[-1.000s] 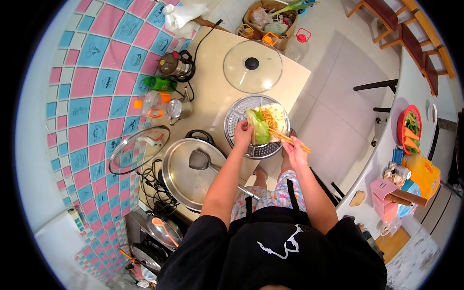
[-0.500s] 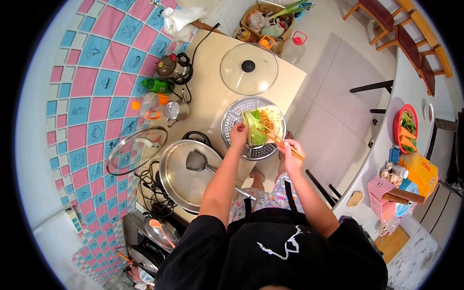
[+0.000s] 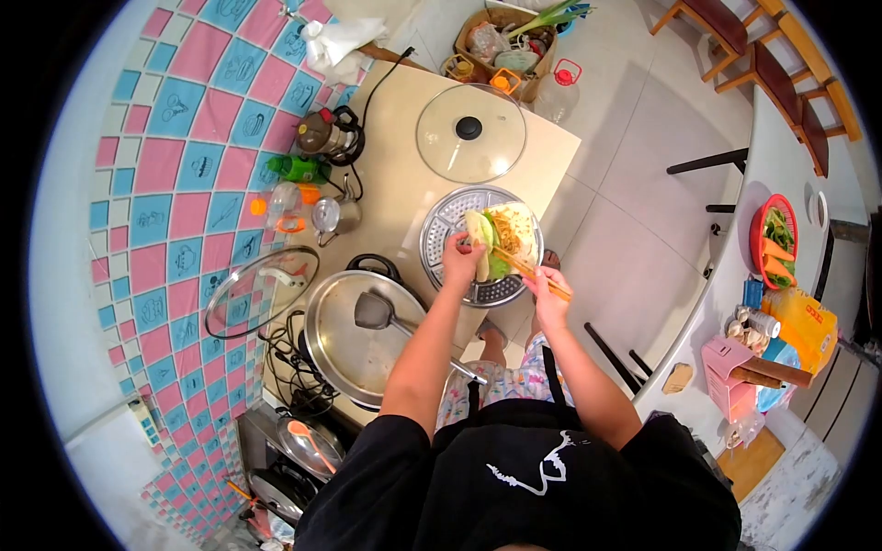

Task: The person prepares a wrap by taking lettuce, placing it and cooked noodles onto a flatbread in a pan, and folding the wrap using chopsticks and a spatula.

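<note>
A pale flatbread (image 3: 526,223) lies on a round perforated metal steamer tray (image 3: 439,225). On it are a green lettuce leaf (image 3: 499,267) and an orange-brown shredded filling (image 3: 504,226). My left hand (image 3: 460,262) is closed on the flatbread's left edge, which is lifted and folded partly over the lettuce. A pair of wooden chopsticks (image 3: 524,264) is gripped in my right hand (image 3: 552,298); their tips reach the filling beside the lettuce. Left of my forearm, a spatula (image 3: 374,310) rests across a wide metal pan (image 3: 344,354).
A glass lid (image 3: 450,151) lies on the counter beyond the tray. Another glass lid (image 3: 225,303) leans by the tiled wall, near a kettle (image 3: 326,133) and a metal pitcher (image 3: 338,216). At right, a table bears a red basket (image 3: 756,248) of vegetables.
My left hand has raised the flatbread's left edge and folded it inward over the lettuce. The chopsticks in my right hand have shifted slightly down and left.
</note>
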Demonstrator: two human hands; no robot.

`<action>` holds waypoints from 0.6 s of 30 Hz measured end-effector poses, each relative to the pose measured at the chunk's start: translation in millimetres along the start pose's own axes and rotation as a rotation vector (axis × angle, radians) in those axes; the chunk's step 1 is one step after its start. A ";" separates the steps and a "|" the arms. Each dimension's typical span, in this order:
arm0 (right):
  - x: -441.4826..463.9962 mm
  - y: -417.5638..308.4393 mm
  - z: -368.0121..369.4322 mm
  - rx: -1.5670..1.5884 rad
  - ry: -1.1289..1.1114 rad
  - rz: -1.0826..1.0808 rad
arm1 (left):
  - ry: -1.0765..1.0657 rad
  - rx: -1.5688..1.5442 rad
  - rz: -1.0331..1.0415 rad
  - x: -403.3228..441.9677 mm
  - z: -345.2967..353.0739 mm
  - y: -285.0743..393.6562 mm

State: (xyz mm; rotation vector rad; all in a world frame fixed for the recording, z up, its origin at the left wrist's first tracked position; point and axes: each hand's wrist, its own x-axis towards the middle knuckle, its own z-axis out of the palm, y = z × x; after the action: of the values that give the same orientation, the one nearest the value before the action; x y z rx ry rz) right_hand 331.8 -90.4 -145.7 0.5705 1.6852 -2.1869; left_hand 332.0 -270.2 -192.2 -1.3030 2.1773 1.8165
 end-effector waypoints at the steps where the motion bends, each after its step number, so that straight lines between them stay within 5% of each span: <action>1: 0.3 0.5 -0.7 0.001 -0.012 0.008 | -0.001 0.001 0.001 2.4 3.6 -3.9; 9: -10.6 -15.7 -3.1 -0.241 -0.118 -0.048 | 0.174 0.287 0.048 12.4 16.3 -10.3; 12: -22.9 -42.6 -4.8 -0.390 -0.128 -0.239 | 0.184 0.305 0.032 14.2 15.8 -9.7; 14: -25.9 -52.8 -6.5 -0.622 -0.065 -0.604 | 0.169 0.301 0.015 13.5 15.9 -7.3; 18: -24.4 -40.0 5.1 -0.780 -0.079 -0.659 | 0.143 0.308 0.006 14.3 18.1 -7.5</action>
State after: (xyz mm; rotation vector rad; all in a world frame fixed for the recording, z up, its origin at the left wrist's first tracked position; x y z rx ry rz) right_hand 333.1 -85.0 -98.9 -0.3170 2.7003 -1.5921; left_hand 318.5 -263.2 -211.2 -1.3907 2.4117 1.3542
